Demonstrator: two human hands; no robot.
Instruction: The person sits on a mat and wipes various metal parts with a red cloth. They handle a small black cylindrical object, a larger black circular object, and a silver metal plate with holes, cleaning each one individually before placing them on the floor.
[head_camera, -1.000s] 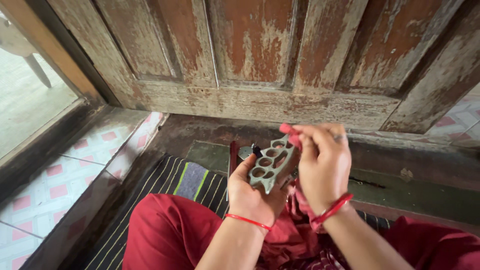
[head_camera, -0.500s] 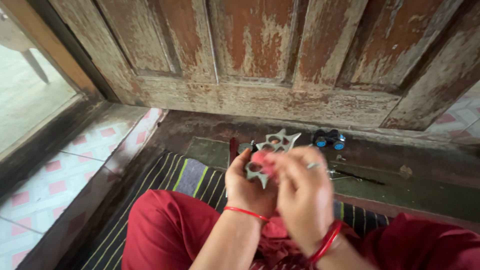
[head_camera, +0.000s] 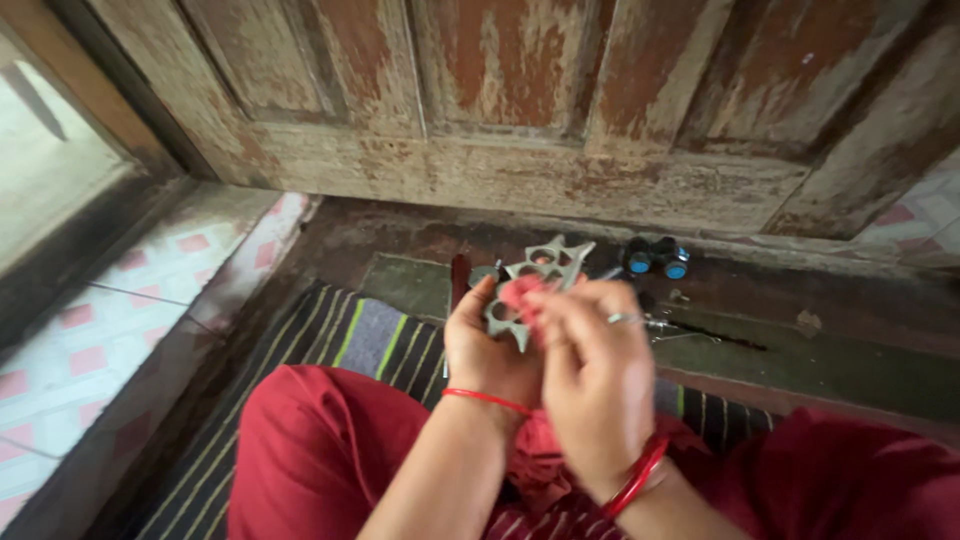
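Note:
My left hand (head_camera: 488, 345) holds a grey metal piece (head_camera: 540, 268) with round holes and pointed tips, raised in front of me. My right hand (head_camera: 590, 375) covers its lower part, fingers curled over it, with a bit of red cloth (head_camera: 522, 292) pressed against the metal. A red thread circles my left wrist and a red bangle my right. A ring shows on a right finger.
A worn wooden door (head_camera: 520, 110) stands ahead. On the dark sill lie small black-and-blue cylinders (head_camera: 655, 256) and thin metal tools (head_camera: 690, 328). A striped mat (head_camera: 330, 345) lies under my red-clothed legs (head_camera: 320, 450). Tiled floor (head_camera: 120, 300) is at the left.
My right hand has come down over the metal piece's lower part. The piece has tilted so its pointed tips face up and away. The small cylinders on the sill have come into sight.

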